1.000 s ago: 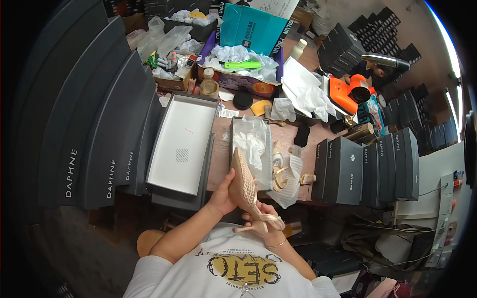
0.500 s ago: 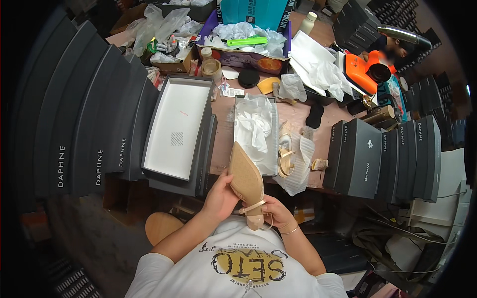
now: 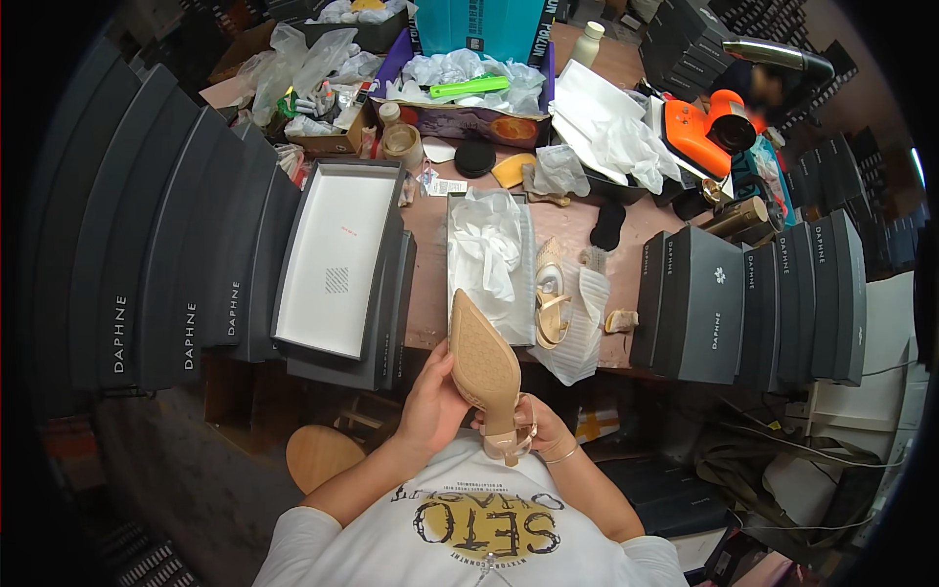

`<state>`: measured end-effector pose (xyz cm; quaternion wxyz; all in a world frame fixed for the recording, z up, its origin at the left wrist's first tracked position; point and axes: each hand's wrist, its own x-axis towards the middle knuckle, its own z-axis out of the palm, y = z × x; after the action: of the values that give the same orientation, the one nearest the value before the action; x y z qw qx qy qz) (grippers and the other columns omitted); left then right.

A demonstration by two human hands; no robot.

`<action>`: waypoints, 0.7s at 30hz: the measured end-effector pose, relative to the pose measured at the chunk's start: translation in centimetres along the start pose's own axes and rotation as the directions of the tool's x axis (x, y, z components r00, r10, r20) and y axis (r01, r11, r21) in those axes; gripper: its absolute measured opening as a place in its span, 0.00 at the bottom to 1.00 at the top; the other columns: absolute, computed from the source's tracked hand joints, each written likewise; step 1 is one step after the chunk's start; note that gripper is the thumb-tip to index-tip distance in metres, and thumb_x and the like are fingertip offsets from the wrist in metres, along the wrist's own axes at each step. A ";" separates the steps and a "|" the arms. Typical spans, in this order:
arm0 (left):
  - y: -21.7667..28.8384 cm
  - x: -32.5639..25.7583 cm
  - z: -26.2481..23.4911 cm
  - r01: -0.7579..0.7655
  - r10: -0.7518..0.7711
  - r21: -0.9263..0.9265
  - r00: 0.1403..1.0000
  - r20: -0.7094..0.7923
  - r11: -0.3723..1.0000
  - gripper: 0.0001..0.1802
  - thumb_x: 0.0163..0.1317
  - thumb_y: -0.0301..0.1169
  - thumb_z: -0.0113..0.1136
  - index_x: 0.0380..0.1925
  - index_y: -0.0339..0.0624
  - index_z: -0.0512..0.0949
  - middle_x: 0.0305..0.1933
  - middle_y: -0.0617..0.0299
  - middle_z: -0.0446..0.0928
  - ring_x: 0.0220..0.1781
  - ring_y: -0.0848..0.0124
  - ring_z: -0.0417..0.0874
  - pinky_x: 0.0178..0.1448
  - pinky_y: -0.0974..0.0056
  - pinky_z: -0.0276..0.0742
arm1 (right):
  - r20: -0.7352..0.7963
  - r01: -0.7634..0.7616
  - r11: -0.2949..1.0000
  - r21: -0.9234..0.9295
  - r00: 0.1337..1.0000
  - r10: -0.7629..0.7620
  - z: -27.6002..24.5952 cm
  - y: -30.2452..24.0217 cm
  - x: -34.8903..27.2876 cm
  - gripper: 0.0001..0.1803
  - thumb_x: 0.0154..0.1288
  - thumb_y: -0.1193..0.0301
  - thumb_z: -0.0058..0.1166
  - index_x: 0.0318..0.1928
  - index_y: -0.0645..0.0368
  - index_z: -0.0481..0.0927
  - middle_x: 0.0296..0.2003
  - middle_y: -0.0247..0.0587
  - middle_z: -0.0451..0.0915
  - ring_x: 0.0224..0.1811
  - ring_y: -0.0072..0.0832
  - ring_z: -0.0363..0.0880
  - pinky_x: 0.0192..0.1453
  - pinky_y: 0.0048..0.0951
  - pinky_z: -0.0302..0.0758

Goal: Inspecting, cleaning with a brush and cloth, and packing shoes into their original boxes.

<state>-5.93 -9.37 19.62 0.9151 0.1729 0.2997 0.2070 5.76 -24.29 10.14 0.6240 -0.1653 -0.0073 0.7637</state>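
A beige pointed-toe heeled sandal [image 3: 484, 350] is held in front of my chest, sole facing up and toe pointing away from me. My left hand [image 3: 434, 399] grips its side near the middle of the sole. At the heel end, my right hand [image 3: 540, 423] has its fingers closed around the thin ankle strap. Just beyond the toe stands an open shoebox [image 3: 531, 264] with crumpled white tissue paper [image 3: 484, 245] inside. A matching sandal [image 3: 552, 305] lies to its right on a sheet of white foam wrap [image 3: 584, 338].
Dark shoeboxes [image 3: 207, 254] are stacked along the left, and more shoeboxes [image 3: 693, 303] stand at the right. An upturned white box lid [image 3: 337, 256] rests on boxes at centre left. Behind are a purple box [image 3: 460, 125], an orange device [image 3: 696, 137] and a wooden stool [image 3: 323, 458] stands below left.
The sandal has turned slightly in my hands, so its sole and heel face me more. My right fingers have shifted on the strap. The whole view has moved a little.
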 end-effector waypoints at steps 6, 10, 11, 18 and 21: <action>0.3 -0.4 -0.7 -0.013 0.014 0.072 1.000 -0.011 0.997 0.26 0.70 0.35 0.42 0.65 0.40 0.55 0.62 0.55 0.64 0.66 0.66 0.65 0.67 0.55 0.62 | 0.026 0.016 0.994 0.108 0.999 -0.019 0.2 1.0 0.1 0.31 0.56 0.71 0.60 0.58 0.73 0.67 0.52 0.57 0.75 0.56 0.47 0.76 0.62 0.42 0.72; 0.5 0.2 -1.6 0.001 0.002 0.062 0.999 -0.046 0.998 0.26 0.70 0.35 0.43 0.65 0.40 0.57 0.62 0.57 0.65 0.65 0.67 0.65 0.66 0.57 0.61 | 0.049 0.024 0.994 0.105 0.998 -0.030 -0.7 2.0 0.4 0.32 0.60 0.66 0.60 0.60 0.69 0.66 0.53 0.54 0.75 0.57 0.46 0.75 0.63 0.41 0.72; 0.6 0.4 -1.9 0.003 -0.001 0.060 0.999 -0.034 0.998 0.26 0.70 0.36 0.43 0.65 0.40 0.57 0.61 0.57 0.65 0.65 0.68 0.65 0.66 0.57 0.61 | 0.053 0.041 0.997 0.069 0.998 -0.044 -0.4 1.9 0.6 0.32 0.61 0.64 0.59 0.60 0.68 0.66 0.53 0.53 0.75 0.57 0.45 0.75 0.63 0.41 0.71; 2.2 1.3 -3.2 0.033 -0.156 0.537 0.970 0.184 0.843 0.28 0.68 0.42 0.52 0.62 0.38 0.61 0.59 0.58 0.69 0.60 0.71 0.70 0.63 0.65 0.64 | 0.014 0.139 0.952 -0.271 0.990 -0.141 3.1 -0.9 2.4 0.28 0.65 0.62 0.57 0.59 0.67 0.69 0.52 0.46 0.75 0.58 0.34 0.73 0.62 0.33 0.71; 2.0 1.9 -2.4 -0.012 -0.109 0.513 0.972 0.206 0.858 0.27 0.63 0.36 0.61 0.58 0.35 0.65 0.54 0.58 0.74 0.56 0.72 0.74 0.60 0.67 0.68 | -0.060 0.114 0.908 -0.404 0.987 -0.150 1.9 -1.8 2.6 0.22 0.66 0.66 0.56 0.55 0.67 0.72 0.50 0.41 0.77 0.51 0.25 0.75 0.56 0.28 0.72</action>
<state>-6.58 -6.23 17.74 0.8697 0.4241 0.2411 0.0756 6.59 -21.02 11.66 0.6271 -0.3225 -0.1460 0.6938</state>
